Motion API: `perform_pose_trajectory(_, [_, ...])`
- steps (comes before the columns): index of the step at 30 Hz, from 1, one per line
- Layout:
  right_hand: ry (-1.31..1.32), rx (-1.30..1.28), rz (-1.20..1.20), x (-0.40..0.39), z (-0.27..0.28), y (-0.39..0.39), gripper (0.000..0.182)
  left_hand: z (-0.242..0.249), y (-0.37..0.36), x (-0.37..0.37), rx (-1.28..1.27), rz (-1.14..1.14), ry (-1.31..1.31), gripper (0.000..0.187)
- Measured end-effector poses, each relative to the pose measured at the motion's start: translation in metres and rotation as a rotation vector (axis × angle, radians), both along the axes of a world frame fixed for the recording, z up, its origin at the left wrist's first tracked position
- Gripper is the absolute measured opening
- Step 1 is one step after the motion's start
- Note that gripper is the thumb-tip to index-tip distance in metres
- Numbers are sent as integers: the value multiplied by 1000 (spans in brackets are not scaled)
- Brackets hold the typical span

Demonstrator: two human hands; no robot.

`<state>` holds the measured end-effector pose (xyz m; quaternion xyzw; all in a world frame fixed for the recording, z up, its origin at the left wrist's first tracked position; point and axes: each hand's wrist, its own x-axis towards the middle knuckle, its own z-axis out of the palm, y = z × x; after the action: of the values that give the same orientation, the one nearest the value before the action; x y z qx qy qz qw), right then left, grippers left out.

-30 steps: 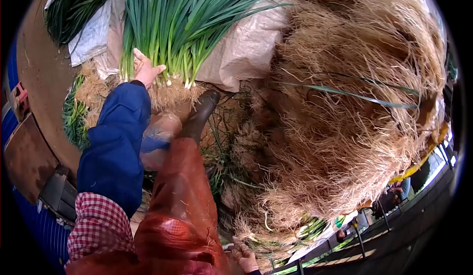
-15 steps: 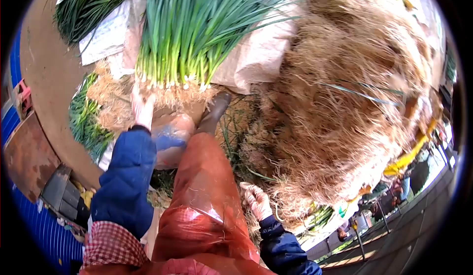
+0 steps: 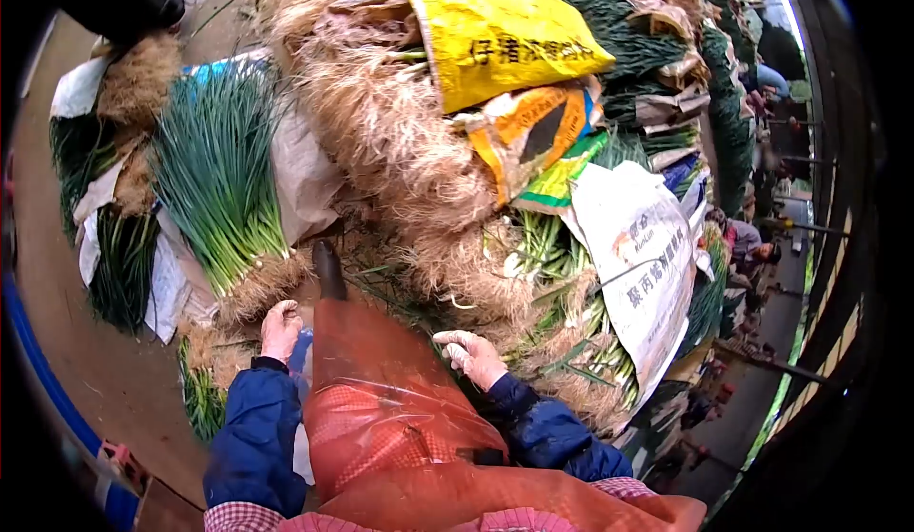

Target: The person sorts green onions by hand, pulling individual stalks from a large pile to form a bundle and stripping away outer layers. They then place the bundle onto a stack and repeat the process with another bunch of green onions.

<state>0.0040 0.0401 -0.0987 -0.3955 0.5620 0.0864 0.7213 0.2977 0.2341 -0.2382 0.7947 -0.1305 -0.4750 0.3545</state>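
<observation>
While both hands hang empty, the scallion bundle (image 3: 224, 189) lies just beyond the left hand (image 3: 281, 330).

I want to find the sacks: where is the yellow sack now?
In the head view, the yellow sack lies at top centre on the heap of rooty onions, just above an orange sack.

The orange apron (image 3: 400, 408) is covering the person's legs, and only the tip of one boot (image 3: 329, 270) is showing. The yellow sack (image 3: 500, 32) is hiding the onions under it. The people (image 3: 752, 246) far off on the right are looking too small and blurry to tell apart.
</observation>
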Motion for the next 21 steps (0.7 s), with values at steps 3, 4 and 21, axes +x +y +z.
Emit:
perform_pose_trajectory(3, [28, -611, 235, -72, 58, 16, 23, 74, -53, -29, -126, -159, 17, 28])
perform_pose_trajectory(4, [-17, -793, 179, -94, 79, 16, 23, 102, -76, -44, -152, -190, 23, 28])
perform_pose_trajectory(21, [1077, -1554, -526, -362, 193, -62, 19, 259, -264, -301, -245, -729, 873, 40])
